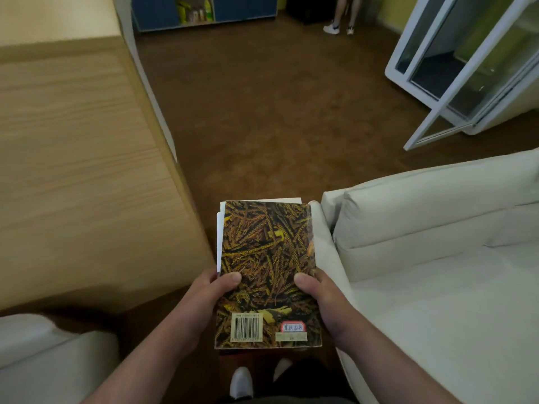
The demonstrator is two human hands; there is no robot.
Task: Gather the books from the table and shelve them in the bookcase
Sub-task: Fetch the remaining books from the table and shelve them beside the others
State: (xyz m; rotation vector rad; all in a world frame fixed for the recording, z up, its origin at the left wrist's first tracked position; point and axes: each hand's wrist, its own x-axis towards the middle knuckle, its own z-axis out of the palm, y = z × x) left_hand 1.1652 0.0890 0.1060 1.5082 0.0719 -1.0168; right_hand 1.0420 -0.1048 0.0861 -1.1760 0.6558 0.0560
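Observation:
I hold a stack of books (267, 252) flat in front of me with both hands. The top book shows its back cover, a brown and yellow wheat pattern with a barcode and a red-edged label. White edges of other books stick out beneath it at the top and left. My left hand (211, 295) grips the stack's left edge, thumb on the cover. My right hand (319, 298) grips the right edge the same way. A blue bookcase (245, 8) with an open compartment stands against the far wall. The wooden table (73, 158) is at my left.
A white sofa (437, 258) is close on my right and a white cushioned seat (43, 354) at lower left. Brown carpet runs ahead between table and sofa. A white glass-door cabinet (466, 68) stands open at far right. A person's legs (344, 16) show near the far wall.

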